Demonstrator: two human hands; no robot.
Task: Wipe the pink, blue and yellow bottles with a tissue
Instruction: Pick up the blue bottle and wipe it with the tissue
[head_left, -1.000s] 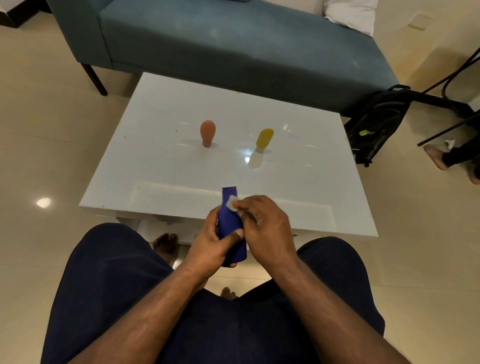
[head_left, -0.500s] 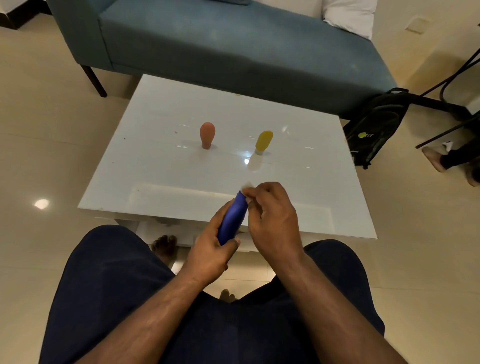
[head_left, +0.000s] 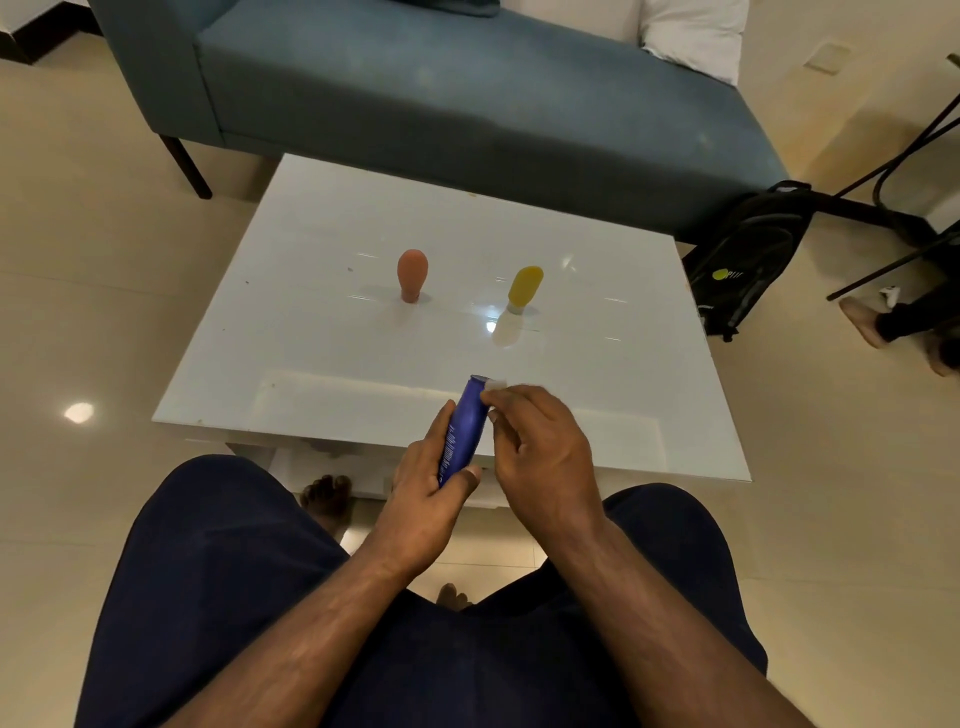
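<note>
My left hand (head_left: 423, 486) grips the lower part of the blue bottle (head_left: 464, 431), which tilts up and to the right over the table's near edge. My right hand (head_left: 540, 447) pinches a small white tissue (head_left: 494, 385) against the bottle's top end. The pink bottle (head_left: 412, 274) stands cap down near the middle of the white table (head_left: 322, 332). To its right the yellow bottle (head_left: 523, 289) stands cap down as well, leaning slightly.
A teal sofa (head_left: 467, 104) runs behind the table, with a white cushion (head_left: 693, 34) at its right end. A black backpack (head_left: 748, 260) leans on the floor to the right. Another person's feet (head_left: 883, 325) show at the right edge. My knees fill the foreground.
The blue bottle went from upright to tilted rightwards, and my right hand with the tissue slid up to its top end. Both hands rose a little towards the table.
</note>
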